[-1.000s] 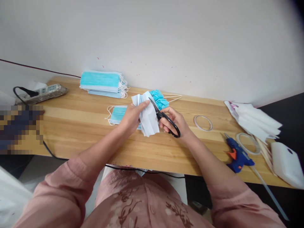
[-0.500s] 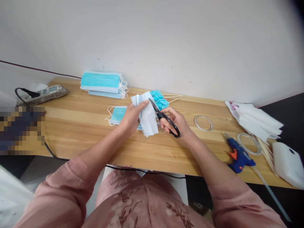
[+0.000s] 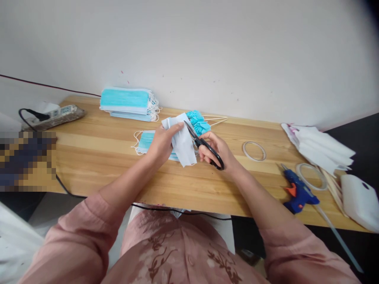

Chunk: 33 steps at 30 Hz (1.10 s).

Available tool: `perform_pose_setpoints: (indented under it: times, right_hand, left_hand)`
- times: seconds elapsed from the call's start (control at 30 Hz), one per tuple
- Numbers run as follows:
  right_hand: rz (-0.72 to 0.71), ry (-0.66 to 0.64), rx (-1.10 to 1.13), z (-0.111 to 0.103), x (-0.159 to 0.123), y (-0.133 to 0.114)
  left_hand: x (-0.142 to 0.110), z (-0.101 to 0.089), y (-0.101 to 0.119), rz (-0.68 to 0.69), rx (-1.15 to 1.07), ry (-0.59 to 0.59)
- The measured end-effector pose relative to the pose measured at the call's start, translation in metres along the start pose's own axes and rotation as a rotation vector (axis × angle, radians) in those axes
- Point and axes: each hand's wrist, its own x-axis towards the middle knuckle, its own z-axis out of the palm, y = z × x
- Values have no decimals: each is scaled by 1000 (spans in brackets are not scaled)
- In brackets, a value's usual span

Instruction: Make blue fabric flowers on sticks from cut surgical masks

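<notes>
Pale-blue pleated sheet [image 3: 184,146] in the left hand [image 3: 162,142]; black scissors [image 3: 199,142] at its edge in the right hand [image 3: 217,152].
The left hand is closed, its thumb pressed on the sheet's near face; the right hand is curled round the scissors' handles, a blade pointing towards the left thumb, though how far the blades part I cannot tell; the sheet is between the hands, above the table [image 3: 189,193]; partly behind it and the left hand lie blue masks with white loops [image 3: 145,142]; beyond the left hand is a thick mask stack [image 3: 124,100]; just beyond the right hand lie blue folded flowers [image 3: 199,126] on pale sticks [image 3: 216,118]; right of that hand are a thin ring [image 3: 244,149] and, farther off, a blue glue gun [image 3: 299,193].
</notes>
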Motion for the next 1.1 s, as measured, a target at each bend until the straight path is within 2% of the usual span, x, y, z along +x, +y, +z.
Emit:
perform_pose_setpoints:
  times: [0.33, 0.8, 1.1]
  right_hand:
    - [16, 36, -41, 7, -4, -12]
    - [-35, 13, 3, 3, 0, -1]
    - [-19, 22, -24, 4, 0, -5]
  left_hand:
    - [-3, 2, -5, -22, -13, -73]
    - [-2, 2, -5, -27, -11, -75]
    - [-1, 1, -4, -35, -17, -73]
